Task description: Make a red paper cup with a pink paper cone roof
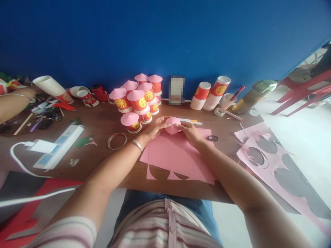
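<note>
Between my two hands is a small pink paper cone (172,126), held above the table. My left hand (157,126) pinches its left edge with the thumb on top. On the other side my right hand (189,131) grips the right edge, thumb pressed on the paper. Beneath them lie pink paper sheets (178,155) with curved pieces cut out along the near edge. Scissors (212,138) lie partly on the sheets, right of my right hand. A white and orange pen-like stick (191,121) rests just behind my hands.
Several red paper cups with pink cone tops (138,101) stand back left. Stacked cups (217,93), a tape roll (219,111) and a bottle (254,96) stand back right. Cut paper scraps (269,155) hang over the right edge. A power strip (60,146) and another person's arm (15,103) are left.
</note>
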`<state>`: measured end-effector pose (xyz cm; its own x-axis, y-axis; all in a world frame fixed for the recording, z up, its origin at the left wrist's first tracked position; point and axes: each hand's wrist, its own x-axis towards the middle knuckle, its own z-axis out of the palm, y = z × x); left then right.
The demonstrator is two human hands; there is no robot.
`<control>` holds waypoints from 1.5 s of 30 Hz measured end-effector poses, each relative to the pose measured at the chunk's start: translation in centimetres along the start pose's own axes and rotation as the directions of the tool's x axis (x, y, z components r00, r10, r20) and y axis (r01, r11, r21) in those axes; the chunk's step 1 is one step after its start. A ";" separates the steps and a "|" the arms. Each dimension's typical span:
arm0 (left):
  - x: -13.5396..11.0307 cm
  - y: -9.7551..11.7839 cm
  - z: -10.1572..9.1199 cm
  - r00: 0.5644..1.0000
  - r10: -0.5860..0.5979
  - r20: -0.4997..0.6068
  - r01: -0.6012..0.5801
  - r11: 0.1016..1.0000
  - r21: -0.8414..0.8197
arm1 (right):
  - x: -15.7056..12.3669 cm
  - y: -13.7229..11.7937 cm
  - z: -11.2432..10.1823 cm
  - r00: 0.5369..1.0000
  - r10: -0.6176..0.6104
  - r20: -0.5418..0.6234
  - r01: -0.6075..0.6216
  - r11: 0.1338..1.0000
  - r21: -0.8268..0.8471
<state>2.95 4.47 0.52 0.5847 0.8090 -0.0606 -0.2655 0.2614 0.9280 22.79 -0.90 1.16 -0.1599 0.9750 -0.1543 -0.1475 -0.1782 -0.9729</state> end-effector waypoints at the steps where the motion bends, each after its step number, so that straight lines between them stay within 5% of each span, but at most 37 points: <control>1: -0.1 0.0 0.2 1.000 -0.007 0.001 0.007 1.000 0.003 | 0.0 0.1 0.1 1.000 0.004 -0.011 -0.004 1.000 0.014; 22: -0.5 0.1 1.0 0.999 -0.032 0.007 0.033 0.999 -0.031 | -0.1 0.4 0.4 0.985 -0.040 0.170 -0.001 0.972 0.233; 45: -0.6 0.1 1.3 0.993 0.067 -0.100 -0.077 0.992 -0.100 | 0.3 0.9 0.2 0.999 -0.030 0.032 0.019 0.957 0.289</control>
<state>3.59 3.30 1.16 0.4862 0.8732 -0.0347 -0.3854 0.2499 0.8883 22.43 -0.76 0.24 -0.1862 0.9752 -0.1198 -0.4265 -0.1901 -0.8843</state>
